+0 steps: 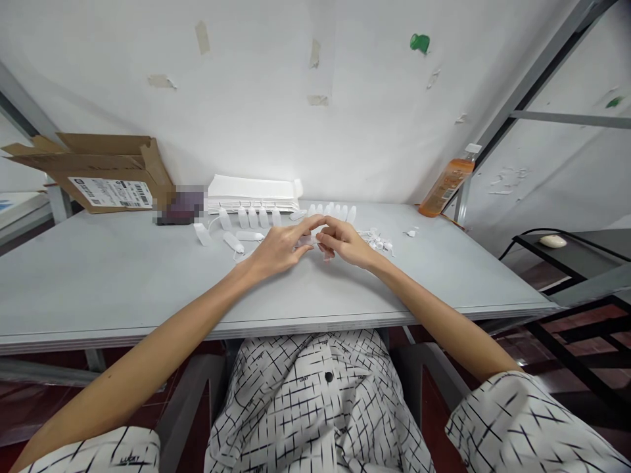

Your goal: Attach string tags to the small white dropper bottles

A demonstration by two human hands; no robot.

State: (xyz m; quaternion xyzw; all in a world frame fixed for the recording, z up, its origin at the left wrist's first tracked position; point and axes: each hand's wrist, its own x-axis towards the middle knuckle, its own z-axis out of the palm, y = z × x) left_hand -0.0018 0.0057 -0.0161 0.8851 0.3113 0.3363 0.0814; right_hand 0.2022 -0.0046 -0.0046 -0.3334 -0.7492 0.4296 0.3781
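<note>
Pinching a translucent piece (305,241), left hand (282,248) nearly closed, right hand (346,243) curled beside it, its hold unclear

"LUCKY" in black on left sleeve (93,453); same word, smaller, on shirt (315,414) front. Box (98,164): handwriting, unclear; its white label (112,192), barcoded, too small to read. Bottle (447,187) print illegible.
</note>
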